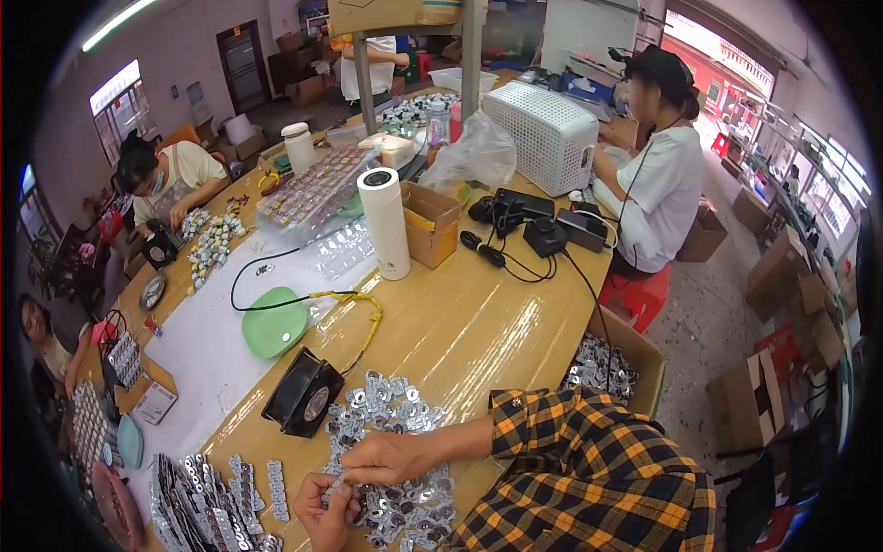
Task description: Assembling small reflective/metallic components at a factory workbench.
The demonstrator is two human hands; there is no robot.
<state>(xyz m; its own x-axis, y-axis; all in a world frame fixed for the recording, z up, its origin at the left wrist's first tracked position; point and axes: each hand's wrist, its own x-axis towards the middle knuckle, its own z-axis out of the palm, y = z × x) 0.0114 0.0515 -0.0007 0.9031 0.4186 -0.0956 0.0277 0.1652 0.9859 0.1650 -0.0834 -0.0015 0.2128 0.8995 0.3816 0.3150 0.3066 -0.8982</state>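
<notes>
My left hand [326, 511] and my right hand [379, 458] meet, fingers closed together, over a loose pile of small silvery metal parts [391, 409]. Whatever sits between the fingertips is hidden or too small to make out. Left of my hands, a joined strip of the same kind of parts [277, 489] lies flat on the table. Beside it, several more strips [198, 501] are stacked in a dense row. A small black fan [303, 394] stands just beyond the pile, its cable partly wrapped in yellow.
A green plate [274, 323], a white bottle [384, 225] and an open cardboard box [430, 224] stand farther back. Black power adapters [546, 235] trail cables to the right. A carton of metal parts [600, 366] is by my right elbow. Other people sit around the table.
</notes>
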